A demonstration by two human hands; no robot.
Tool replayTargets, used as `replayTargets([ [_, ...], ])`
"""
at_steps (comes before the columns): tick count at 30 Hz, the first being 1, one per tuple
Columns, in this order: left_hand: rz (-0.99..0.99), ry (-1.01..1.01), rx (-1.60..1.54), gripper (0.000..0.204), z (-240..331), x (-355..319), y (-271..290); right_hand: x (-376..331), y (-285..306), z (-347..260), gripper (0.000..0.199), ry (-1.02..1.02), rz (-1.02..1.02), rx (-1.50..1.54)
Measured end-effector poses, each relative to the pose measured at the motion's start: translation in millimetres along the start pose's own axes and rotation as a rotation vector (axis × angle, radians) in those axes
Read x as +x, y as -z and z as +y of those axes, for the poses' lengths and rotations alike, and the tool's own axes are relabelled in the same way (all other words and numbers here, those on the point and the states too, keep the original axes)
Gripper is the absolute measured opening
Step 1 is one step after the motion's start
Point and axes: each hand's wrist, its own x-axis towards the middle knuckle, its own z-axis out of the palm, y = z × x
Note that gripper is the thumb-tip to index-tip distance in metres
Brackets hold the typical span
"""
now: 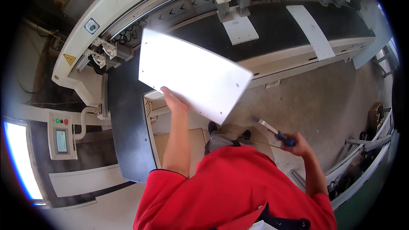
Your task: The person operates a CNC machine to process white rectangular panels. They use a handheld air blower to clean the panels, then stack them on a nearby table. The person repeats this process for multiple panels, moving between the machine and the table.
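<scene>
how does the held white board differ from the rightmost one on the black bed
The held board looks wider; the rightmost board is a narrower strip. The held board is raised in the left hand; the rightmost board lies across the black bed. Both are white.

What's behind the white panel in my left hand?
Past its left and upper edges, a black work surface shows. The white panel hides whatever lies directly behind it, so I can't tell.

one wide fisheye view from head height, downward and forward, close above the red shirt (221,181)
</scene>
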Motion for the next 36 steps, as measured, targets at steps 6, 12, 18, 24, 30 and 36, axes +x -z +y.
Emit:
replayTargets([
  [6,0.125,0.11,-0.072,0.075,25.1,13.2,47.7,7.5,-8.8,-27.1,0.019,0.111,-0.108,-0.246],
  [12,0.14,0.151,-0.134,0.075,40.5,2.8,78.4,36.6,-14.4,-36.8,0.026,0.054,-0.102,0.121],
  [18,0.243,0.111,-0.035,0.078,51.6,-16.2,89.4,79.5,-2.8,34.4,0.019,-0.202,0.36,0.769],
  [24,0.384,0.099,0.269,0.077,47.8,1.8,79.9,67.1,5.8,53.6,0.021,-0.321,0.312,0.516],
  [30,0.316,0.012,0.41,0.068,16.7,70.4,61.1,77.6,34.4,55.8,0.02,-0.349,0.269,0.45],
  [36,0.347,0.04,0.687,0.077,-8.3,127.6,11.7,171.2,102.9,8.0,0.017,-0.436,0.219,0.389],
])
